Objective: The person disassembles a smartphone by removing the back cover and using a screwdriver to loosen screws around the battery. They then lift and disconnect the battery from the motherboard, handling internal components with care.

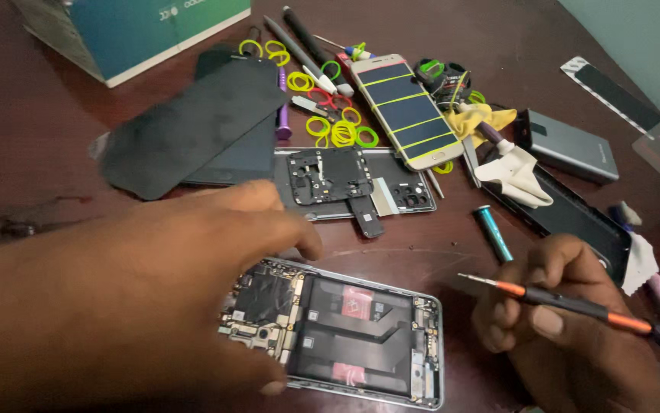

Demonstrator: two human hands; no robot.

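Opened phone (345, 329) under left hand (154, 298); teal box (139, 30) top-left.

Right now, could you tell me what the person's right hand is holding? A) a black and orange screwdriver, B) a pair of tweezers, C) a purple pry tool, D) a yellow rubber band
A: the right hand grips a black and orange screwdriver, its tip pointing left toward the opened phone, which the left hand covers at its left end on the dark table.
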